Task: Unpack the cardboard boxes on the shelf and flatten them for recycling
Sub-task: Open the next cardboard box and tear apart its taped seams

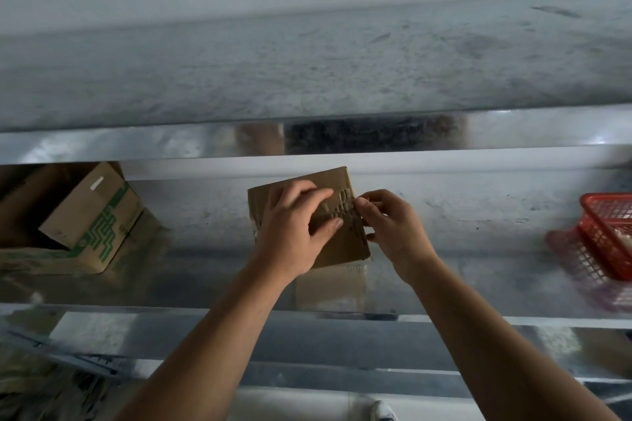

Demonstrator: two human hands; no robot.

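Two hands work the small brown cardboard box (342,246), mid-frame on the grey metal shelf (478,215): left hand (290,225) pressing with spread fingers, right hand (393,229) pinching its right edge; likely light, stiff, best gripped by edges.

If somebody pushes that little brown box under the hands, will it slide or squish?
Probably slide: the small brown cardboard box sits on a shiny metal shelf, and the left hand presses on it, perhaps to steady it. Likely light, being small. Its top looks ragged where the right hand pinches its edge, so it may dent if squeezed.
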